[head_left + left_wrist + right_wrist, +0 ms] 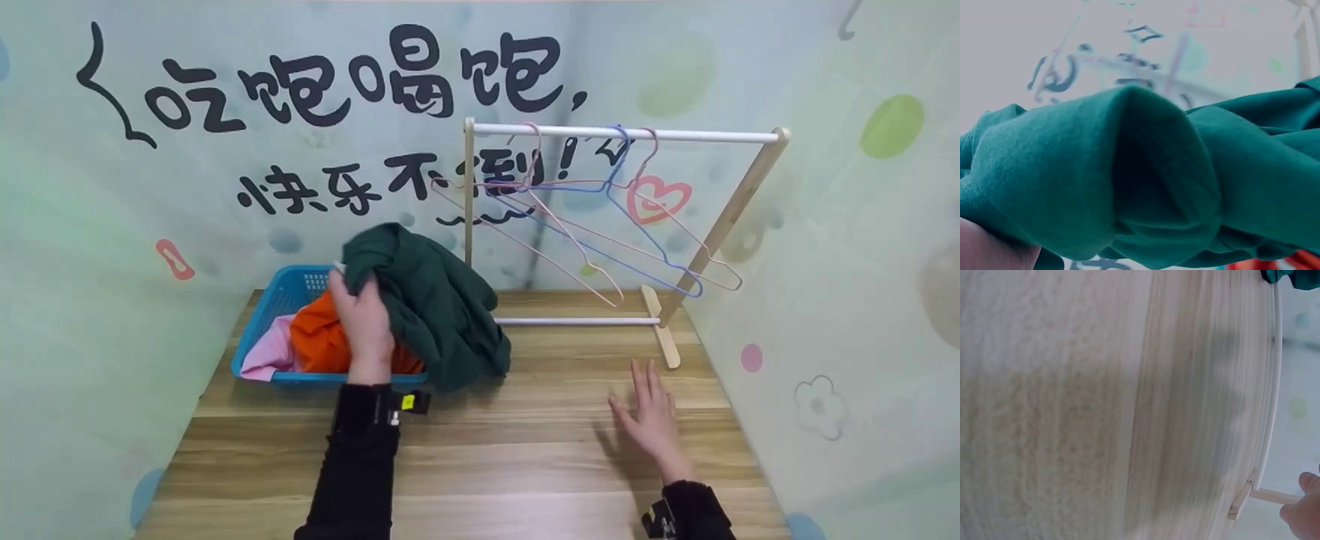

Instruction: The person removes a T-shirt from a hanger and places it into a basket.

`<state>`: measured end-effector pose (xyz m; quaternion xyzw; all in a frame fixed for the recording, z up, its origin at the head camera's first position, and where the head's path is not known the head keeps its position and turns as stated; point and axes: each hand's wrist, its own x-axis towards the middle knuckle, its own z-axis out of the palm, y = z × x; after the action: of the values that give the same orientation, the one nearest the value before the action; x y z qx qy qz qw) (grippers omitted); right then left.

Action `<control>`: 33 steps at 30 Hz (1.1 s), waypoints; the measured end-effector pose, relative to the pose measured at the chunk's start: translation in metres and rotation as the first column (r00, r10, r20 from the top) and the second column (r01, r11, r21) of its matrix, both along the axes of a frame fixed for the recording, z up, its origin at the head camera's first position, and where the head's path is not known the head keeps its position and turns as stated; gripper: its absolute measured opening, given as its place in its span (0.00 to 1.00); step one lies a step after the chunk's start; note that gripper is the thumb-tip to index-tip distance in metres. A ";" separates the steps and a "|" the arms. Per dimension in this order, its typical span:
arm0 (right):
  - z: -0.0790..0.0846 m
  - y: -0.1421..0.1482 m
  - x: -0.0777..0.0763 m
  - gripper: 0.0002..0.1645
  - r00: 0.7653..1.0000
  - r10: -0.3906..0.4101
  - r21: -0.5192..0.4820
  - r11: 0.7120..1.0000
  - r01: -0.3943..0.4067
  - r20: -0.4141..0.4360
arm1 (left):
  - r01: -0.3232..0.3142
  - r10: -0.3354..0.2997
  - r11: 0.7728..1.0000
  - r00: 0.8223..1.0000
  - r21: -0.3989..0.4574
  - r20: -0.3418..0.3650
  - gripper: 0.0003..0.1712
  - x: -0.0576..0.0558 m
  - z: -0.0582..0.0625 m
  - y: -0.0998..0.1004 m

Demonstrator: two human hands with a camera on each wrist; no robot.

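My left hand (365,319) grips a bunched dark green garment (442,307) over the blue basket (259,330). The cloth droops to the right, past the basket's right end. In the left wrist view the green garment (1044,174) fills most of the picture, with part of the hand (994,250) at the lower left. An orange cloth (319,330) and a pink cloth (268,349) lie in the basket beneath. My right hand (651,416) is held over the right of the table, fingers spread and holding nothing; its fingertips (1309,481) show at the right wrist view's edge.
Behind the table's middle stands a rack with a white top bar (697,136) and wooden posts. Two pink hangers (574,240) and a blue hanger (652,247) hang from it. A wooden foot (661,330) of the rack rests on the table (510,465). Printed walls (840,300) enclose the space.
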<state>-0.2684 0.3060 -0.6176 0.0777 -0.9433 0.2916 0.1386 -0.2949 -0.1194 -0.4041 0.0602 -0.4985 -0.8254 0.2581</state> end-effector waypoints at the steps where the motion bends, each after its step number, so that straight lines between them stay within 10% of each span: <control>1: 0.000 0.000 0.000 0.48 1.000 0.000 0.000 1.000 0.000 0.004 | -0.023 0.023 1.000 0.999 0.012 -0.030 0.35 0.000 0.004 -0.005; 12: 0.000 -0.001 0.001 0.45 1.000 -0.007 -0.006 1.000 0.006 -0.023 | -0.273 0.279 0.960 0.932 0.055 -0.230 0.22 -0.002 0.047 -0.053; 22: -0.002 0.000 0.001 0.46 0.999 -0.002 0.002 1.000 0.002 -0.034 | -0.340 0.337 0.940 0.902 0.035 -0.270 0.25 0.003 0.051 -0.083; 28: -0.002 -0.001 0.001 0.47 1.000 0.001 0.007 1.000 -0.001 -0.005 | -0.456 0.425 0.865 0.888 -0.211 -0.176 0.23 -0.013 0.015 -0.100; 33: 0.000 -0.009 0.001 0.49 0.998 0.018 0.050 0.999 -0.021 0.065 | -0.425 0.447 0.734 0.889 -0.529 -0.093 0.22 -0.029 -0.035 -0.101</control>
<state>-0.2671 0.2967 -0.6174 0.0810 -0.9535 0.2713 0.1033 -0.3236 -0.2201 -0.4390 0.1174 -0.6856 -0.5677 0.4403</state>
